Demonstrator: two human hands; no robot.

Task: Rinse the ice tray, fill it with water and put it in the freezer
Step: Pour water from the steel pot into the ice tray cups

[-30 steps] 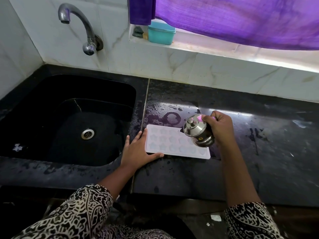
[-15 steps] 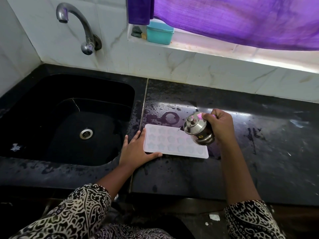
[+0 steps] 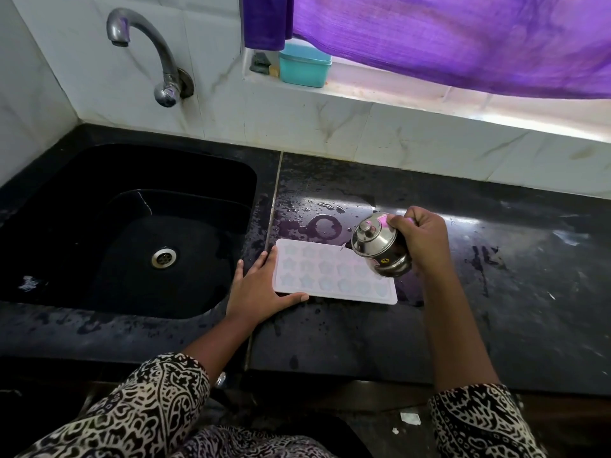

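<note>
The black stone countertop (image 3: 496,292) adjoins a black sunken sink (image 3: 99,209). A white rectangular ice tray with star-shaped cells (image 3: 330,276) lies flat on the counter just right of the sink. The left hand (image 3: 261,289) rests at its left end, fingers straight and together. The right hand (image 3: 423,239) curls its fingers round a small lidded steel pot (image 3: 380,249), tilted over the tray's right end.

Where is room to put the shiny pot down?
Bare counter lies right of the right hand, up to the wall tiles, and in front of the ice tray. Crowded: the tray itself, with left hand and steel pot.
</note>
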